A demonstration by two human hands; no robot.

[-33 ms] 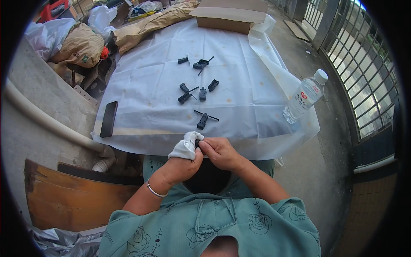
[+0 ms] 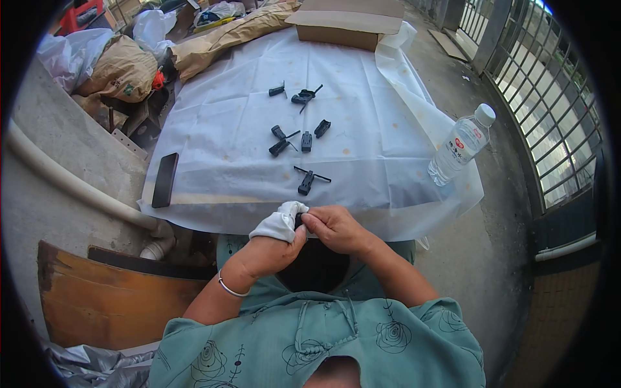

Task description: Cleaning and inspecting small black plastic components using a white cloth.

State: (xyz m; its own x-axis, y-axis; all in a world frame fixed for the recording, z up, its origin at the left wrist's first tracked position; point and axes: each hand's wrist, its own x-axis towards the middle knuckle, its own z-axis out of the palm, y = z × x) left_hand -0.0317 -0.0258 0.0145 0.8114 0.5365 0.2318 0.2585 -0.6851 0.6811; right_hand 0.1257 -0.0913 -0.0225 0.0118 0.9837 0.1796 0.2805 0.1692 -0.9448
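Covering much of the left hand [image 2: 277,251], a white cloth [image 2: 278,222] leaves its grip impossible to tell. The right hand [image 2: 336,229] pinches a small dark piece [image 2: 298,221], mostly hidden.

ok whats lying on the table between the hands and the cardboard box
In the head view, small black parts lie there in three loose groups on the white sheet, short of the cardboard box.

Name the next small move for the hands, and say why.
Perhaps rub the cloth over the black part: the cloth covers the fingers of the left hand, close beside the part, and the right hand seems to pinch it.
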